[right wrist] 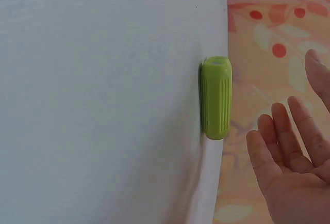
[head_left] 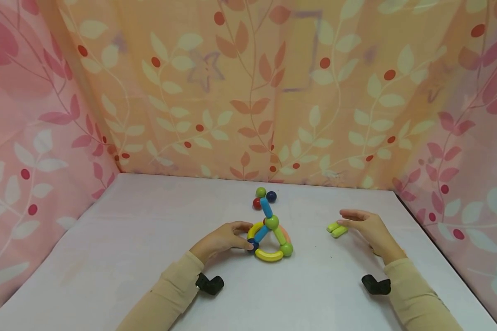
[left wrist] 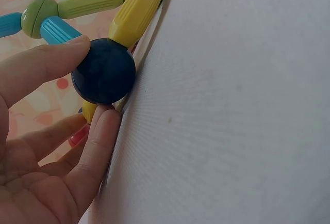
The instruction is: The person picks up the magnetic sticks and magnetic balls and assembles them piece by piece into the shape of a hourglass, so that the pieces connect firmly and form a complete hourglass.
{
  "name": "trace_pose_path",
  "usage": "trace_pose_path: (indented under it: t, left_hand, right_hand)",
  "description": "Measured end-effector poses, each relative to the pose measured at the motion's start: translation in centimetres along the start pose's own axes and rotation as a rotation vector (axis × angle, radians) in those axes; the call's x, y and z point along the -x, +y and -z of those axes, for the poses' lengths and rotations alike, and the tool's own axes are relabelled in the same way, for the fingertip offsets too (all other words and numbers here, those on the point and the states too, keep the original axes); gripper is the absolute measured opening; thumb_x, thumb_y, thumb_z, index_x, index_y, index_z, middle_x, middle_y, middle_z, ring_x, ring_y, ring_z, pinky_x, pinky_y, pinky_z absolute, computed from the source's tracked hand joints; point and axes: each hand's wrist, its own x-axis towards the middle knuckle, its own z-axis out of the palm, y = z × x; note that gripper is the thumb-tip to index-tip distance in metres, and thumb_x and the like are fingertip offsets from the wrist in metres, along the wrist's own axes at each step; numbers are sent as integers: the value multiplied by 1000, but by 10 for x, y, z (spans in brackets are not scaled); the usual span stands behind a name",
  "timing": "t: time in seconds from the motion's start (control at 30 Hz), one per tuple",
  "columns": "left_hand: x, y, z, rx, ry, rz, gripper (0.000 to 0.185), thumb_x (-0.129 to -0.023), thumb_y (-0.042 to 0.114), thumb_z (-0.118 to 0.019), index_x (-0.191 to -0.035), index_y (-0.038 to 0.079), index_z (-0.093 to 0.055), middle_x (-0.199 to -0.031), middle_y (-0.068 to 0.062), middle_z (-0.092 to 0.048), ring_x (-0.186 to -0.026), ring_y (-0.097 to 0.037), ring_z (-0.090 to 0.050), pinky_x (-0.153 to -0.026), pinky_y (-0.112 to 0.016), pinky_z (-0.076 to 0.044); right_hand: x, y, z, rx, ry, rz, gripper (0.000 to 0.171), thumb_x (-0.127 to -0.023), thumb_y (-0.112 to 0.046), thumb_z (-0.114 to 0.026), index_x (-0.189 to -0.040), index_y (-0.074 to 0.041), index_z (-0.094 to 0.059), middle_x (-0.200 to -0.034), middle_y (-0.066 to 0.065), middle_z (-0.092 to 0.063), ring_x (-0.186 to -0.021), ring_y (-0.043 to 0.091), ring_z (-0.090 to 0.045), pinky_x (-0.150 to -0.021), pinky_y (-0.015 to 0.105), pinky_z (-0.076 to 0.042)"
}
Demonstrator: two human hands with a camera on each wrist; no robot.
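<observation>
**Two hands, one rod-and-ball figure, two loose green rods**

Two hands on the white counter (head_left: pixel 107 239) in the head view. Left hand (head_left: pixel 221 240) at the left edge of the rod-and-ball figure (head_left: pixel 270 236), fingertips on its near-left corner. Figure just to the right of that hand: a curved yellow rod (head_left: pixel 268 255) along the near side, green and blue straight rods rising to a green ball (head_left: pixel 272 222), one more blue rod (head_left: pixel 267 207) slanting up and away. Beyond the figure, three loose balls (head_left: pixel 263 197) in green, red and dark blue, far from both hands. Right hand (head_left: pixel 366 226) well apart from the figure, fingers nearly straight and relaxed, tips just beside the pale green rods (head_left: pixel 337 229), a pair lying side by side to its left, long axes running roughly toward the fingertips. Nothing gripped there.

Close up from the left wrist: dark blue ball (left wrist: pixel 103 71) pinched between thumb above and a fingertip below, sitting on the counter edge-on in this view. Ridged yellow rod (left wrist: pixel 135 11) running off from the ball, ridged blue rod (left wrist: pixel 59 30) leading to a two-tone green ball (left wrist: pixel 37 15).

From the right wrist: only one green rod (right wrist: pixel 216 96) plainly visible, ridged, blunt-ended, flat on the counter. Open palm (right wrist: pixel 294 182) near it, fingers spread, not touching.
</observation>
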Motion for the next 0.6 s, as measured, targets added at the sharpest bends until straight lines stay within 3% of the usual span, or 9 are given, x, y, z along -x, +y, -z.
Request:
trace_pose_path:
  t: [0.17,0.33,0.6]
  left_hand:
    - [1,1,0,5,-3,3,66,-79,16,-84,-138,16,-57,-142,-8,-55,-134,-33,-45,-113,-57,-38]
    - [0,0,0,1,4,6,65,-79,16,-84,-138,16,-57,-141,-8,-55,-135,-34,-44,-114,-58,-37]
    - [0,0,-1,1,10,8,65,-78,17,-85,-137,17,-58,-141,-7,-56,-134,-33,-45,-113,-58,-37]
  right_hand:
    - [-1,4,2,7,-2,-49,82,-83,-54,-74,-145,-7,-49,-155,18,-42,-148,37,-28,-116,66,-22]
    - [-3,9,3,16,2,-47,78,-84,-51,-74,-143,-6,-51,-152,19,-46,-144,36,-35,-116,59,-30]
    - [-5,17,5,70,-9,-132,75,-83,-54,-74,-141,-11,-55,-152,19,-46,-139,39,-40,-111,57,-38]
